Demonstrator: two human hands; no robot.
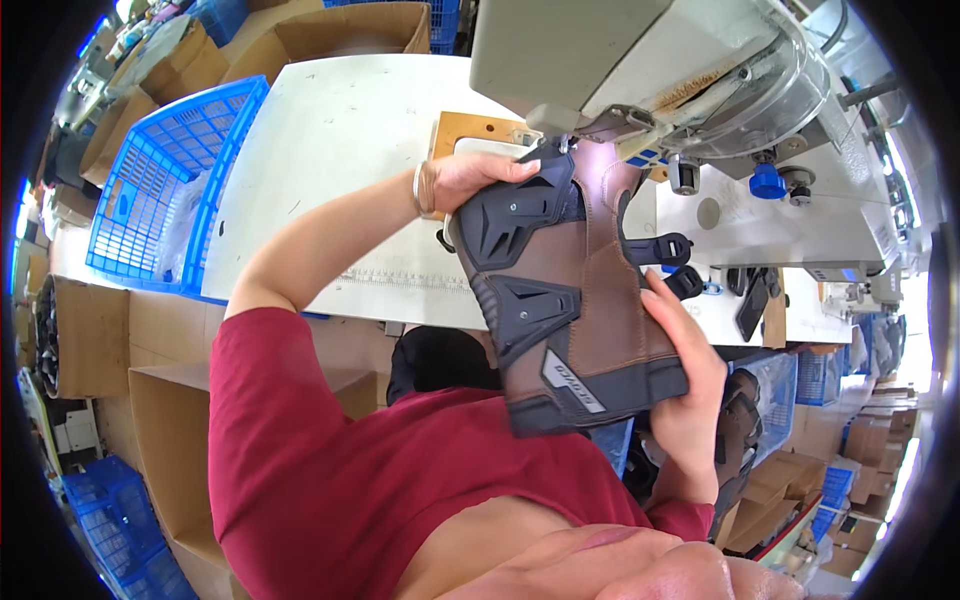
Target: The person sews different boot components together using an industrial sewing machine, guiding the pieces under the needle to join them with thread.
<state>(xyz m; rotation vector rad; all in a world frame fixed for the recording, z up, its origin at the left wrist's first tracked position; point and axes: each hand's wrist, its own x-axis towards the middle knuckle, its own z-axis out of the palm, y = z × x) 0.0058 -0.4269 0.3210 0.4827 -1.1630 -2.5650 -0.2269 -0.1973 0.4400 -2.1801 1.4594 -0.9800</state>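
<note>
A brown and black motorcycle boot upper (615,300) with hard black plates and strap buckles is held tilted in front of me. Its far end reaches beneath the head of a sewing machine (640,95), and its wide cuff points toward my chest. My left hand (480,178) grips the far left side, thumb lying on top of a black plate and the other fingers hidden beneath. Against the right edge near the cuff, my right hand (690,370) holds the boot upper with fingers bent along its side. The machine's needle area is partly covered by the boot upper.
A white worktable (340,150) carries the machine. At its left edge stands a blue plastic crate (130,225) with clear plastic inside. A dark phone-like object (752,312) lies on the right. Cardboard boxes (175,430) stand below on the left.
</note>
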